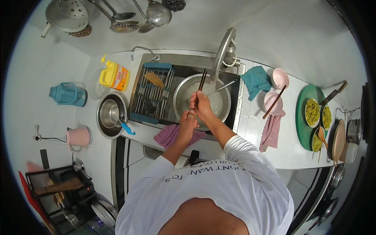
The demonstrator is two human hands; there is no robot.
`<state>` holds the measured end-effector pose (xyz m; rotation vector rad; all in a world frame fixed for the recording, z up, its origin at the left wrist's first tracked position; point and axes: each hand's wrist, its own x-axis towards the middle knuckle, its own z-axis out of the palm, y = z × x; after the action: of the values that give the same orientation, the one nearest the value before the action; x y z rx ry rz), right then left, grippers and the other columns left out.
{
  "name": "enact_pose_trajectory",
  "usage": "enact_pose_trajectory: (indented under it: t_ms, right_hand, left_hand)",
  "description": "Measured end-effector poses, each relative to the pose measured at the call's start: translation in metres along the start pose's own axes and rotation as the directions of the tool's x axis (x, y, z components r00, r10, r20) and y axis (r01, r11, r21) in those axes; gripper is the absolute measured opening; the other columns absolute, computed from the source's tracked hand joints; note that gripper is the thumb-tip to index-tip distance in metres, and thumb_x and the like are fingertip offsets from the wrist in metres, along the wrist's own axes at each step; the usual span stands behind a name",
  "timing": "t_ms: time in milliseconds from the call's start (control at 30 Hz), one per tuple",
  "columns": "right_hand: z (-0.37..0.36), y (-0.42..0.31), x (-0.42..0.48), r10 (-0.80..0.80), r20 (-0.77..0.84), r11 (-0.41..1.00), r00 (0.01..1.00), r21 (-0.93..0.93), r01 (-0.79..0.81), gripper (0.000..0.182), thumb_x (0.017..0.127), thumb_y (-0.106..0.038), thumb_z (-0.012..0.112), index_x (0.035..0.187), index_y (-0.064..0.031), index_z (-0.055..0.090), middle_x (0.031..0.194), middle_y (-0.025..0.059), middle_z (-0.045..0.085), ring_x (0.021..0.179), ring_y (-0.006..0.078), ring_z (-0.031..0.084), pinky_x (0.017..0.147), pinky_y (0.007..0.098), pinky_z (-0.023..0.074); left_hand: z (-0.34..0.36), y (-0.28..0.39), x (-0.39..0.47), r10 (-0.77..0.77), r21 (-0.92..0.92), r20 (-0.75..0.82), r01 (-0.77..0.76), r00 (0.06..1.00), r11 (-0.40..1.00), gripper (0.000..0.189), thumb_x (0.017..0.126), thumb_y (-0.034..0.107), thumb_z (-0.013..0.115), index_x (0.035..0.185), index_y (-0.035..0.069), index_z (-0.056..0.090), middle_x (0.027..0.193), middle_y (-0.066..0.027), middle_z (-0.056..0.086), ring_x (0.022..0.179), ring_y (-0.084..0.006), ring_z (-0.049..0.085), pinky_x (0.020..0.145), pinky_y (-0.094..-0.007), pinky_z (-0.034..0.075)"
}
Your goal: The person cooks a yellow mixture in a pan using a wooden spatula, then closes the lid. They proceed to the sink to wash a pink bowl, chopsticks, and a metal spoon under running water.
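Note:
Dark wooden chopsticks (203, 80) are gripped in my right hand (203, 106), their upper ends pointing toward the tap. My left hand (187, 123) closes around their lower end, just below my right hand. Both hands are over a large stainless steel basin (175, 101) of cloudy water in the sink. Water runs from the curved metal tap (224, 48) into the basin. A metal utensil handle (226, 85) leans on the basin's right rim; its other end is hidden.
Left of the basin, a drying rack (143, 94) holds a brush (154, 80). Nested metal bowls (100, 114) and a yellow detergent jug (113, 75) stand further left. To the right are a teal cloth (257, 80), pink bowls (280, 77) and a green tray (302, 117) with food bowls.

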<state>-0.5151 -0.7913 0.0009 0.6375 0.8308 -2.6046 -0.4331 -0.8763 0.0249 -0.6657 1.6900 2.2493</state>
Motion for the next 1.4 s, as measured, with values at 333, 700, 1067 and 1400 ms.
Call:
enact_pose_trajectory:
  t_ms: [333, 700, 1067, 1400]
  right_hand:
    - [-0.014, -0.056, 0.054, -0.056, 0.075, 0.979, 0.996, 0.200, 0.040, 0.013, 0.089, -0.012, 0.041, 0.085, -0.0029, 0.049, 0.063, 0.0025, 0.045, 0.048, 0.0119, 0.041, 0.043, 0.0241, 0.0354]
    - [-0.026, -0.053, 0.059, 0.011, 0.083, 0.945, 0.996, 0.325, -0.037, 0.020, 0.091, -0.024, 0.043, 0.083, -0.0060, 0.048, 0.063, 0.0007, 0.045, 0.046, 0.0107, 0.037, 0.042, 0.0243, 0.0339]
    - [-0.007, -0.006, 0.008, 0.056, -0.021, 0.984, 0.998, -0.170, -0.059, 0.033, 0.095, -0.028, 0.034, 0.086, -0.0008, 0.050, 0.067, 0.0108, 0.058, 0.049, 0.0171, 0.050, 0.044, 0.0292, 0.0432]
    - [-0.034, -0.009, -0.005, -0.015, 0.228, 0.766, 0.974, -0.623, 0.157, 0.030, 0.094, -0.027, 0.035, 0.093, -0.0009, 0.050, 0.085, 0.0152, 0.064, 0.074, 0.0235, 0.062, 0.066, 0.0324, 0.0496]
  left_hand:
    - [-0.009, -0.008, -0.042, 0.127, 0.302, 0.120, -0.157, 0.985, 0.940, 0.024, 0.092, 0.023, 0.042, 0.079, 0.003, 0.045, 0.050, -0.0017, 0.043, 0.043, -0.0093, 0.043, 0.041, -0.0263, 0.037]
    - [-0.010, 0.010, -0.050, 0.010, 0.198, 0.094, -0.028, 0.996, 0.980, 0.019, 0.091, 0.020, 0.046, 0.084, 0.003, 0.045, 0.052, 0.0002, 0.042, 0.042, -0.0086, 0.043, 0.040, -0.0250, 0.037]
    - [0.005, -0.002, -0.025, 0.131, 0.280, 0.006, -0.128, 0.991, 0.952, 0.017, 0.092, 0.018, 0.042, 0.088, 0.003, 0.045, 0.054, -0.0010, 0.043, 0.043, -0.0084, 0.042, 0.041, -0.0248, 0.038]
    - [-0.012, -0.022, 0.034, 0.357, 0.654, 0.175, -0.379, 0.918, 0.654, 0.021, 0.088, 0.018, 0.048, 0.101, 0.002, 0.052, 0.070, -0.0123, 0.058, 0.059, -0.0246, 0.056, 0.058, -0.0346, 0.045]
